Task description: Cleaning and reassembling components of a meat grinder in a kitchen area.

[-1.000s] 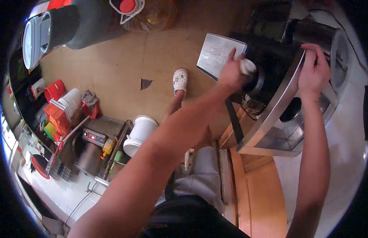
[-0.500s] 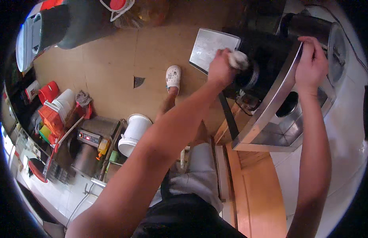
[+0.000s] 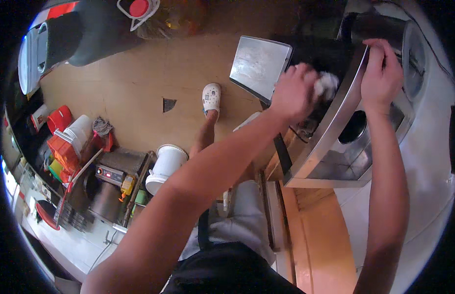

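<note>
left hand (image 3: pixel 294 93) — clutching blurred white wad (image 3: pixel 327 86) | right hand (image 3: pixel 382 76) — curled over metal rim (image 3: pixel 334 117), tips hidden

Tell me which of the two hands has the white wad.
The left hand: the white wad is at its fingers, blurred. The right hand instead grips the edge of the metal frame.

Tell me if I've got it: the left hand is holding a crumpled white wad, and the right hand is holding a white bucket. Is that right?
Almost! The right hand is somewhere else: the head view shows it gripping the edge of the metal frame. The left hand is indeed holding a crumpled white wad.
</note>
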A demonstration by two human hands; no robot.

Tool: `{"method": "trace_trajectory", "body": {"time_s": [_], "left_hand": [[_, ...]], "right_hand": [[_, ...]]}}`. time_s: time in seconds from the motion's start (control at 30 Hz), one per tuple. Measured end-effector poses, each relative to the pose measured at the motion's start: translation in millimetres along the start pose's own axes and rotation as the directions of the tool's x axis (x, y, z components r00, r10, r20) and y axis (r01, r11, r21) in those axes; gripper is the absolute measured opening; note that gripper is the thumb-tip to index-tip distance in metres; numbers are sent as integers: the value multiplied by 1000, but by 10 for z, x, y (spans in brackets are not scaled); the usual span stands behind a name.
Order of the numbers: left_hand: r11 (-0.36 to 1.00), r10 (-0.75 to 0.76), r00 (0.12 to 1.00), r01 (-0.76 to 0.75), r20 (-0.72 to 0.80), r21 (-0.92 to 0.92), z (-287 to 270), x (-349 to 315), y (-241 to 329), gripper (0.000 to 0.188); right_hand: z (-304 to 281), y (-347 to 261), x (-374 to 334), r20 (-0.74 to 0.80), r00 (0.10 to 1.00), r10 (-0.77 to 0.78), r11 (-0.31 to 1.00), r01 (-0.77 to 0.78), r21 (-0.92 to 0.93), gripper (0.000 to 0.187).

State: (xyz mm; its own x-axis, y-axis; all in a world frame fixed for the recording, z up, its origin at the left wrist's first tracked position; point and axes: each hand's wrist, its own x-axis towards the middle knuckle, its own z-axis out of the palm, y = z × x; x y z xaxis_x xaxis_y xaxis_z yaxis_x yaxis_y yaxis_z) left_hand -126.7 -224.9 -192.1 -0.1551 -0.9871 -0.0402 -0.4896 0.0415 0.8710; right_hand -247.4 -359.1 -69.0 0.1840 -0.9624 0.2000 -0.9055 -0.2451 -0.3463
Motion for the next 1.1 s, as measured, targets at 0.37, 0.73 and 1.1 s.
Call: {"method": "trace_trajectory", "body": {"time_s": [0.37,0.73,1.1], "left_hand": [[712,-184,901,397,392,-579,531,26,-937,40],[19,-517,562,762,646,-648,-635,-743,-42,31],[988,94,970,-118,226,95,-578,-342,77,41]], "right_hand": [[22,8,-9,67,996,53,999,-52,-11,27],[15,-70,-10,42,996,84,996,-84,15,25],[-35,41,10,39,998,55,998,-53,-45,26]]}}
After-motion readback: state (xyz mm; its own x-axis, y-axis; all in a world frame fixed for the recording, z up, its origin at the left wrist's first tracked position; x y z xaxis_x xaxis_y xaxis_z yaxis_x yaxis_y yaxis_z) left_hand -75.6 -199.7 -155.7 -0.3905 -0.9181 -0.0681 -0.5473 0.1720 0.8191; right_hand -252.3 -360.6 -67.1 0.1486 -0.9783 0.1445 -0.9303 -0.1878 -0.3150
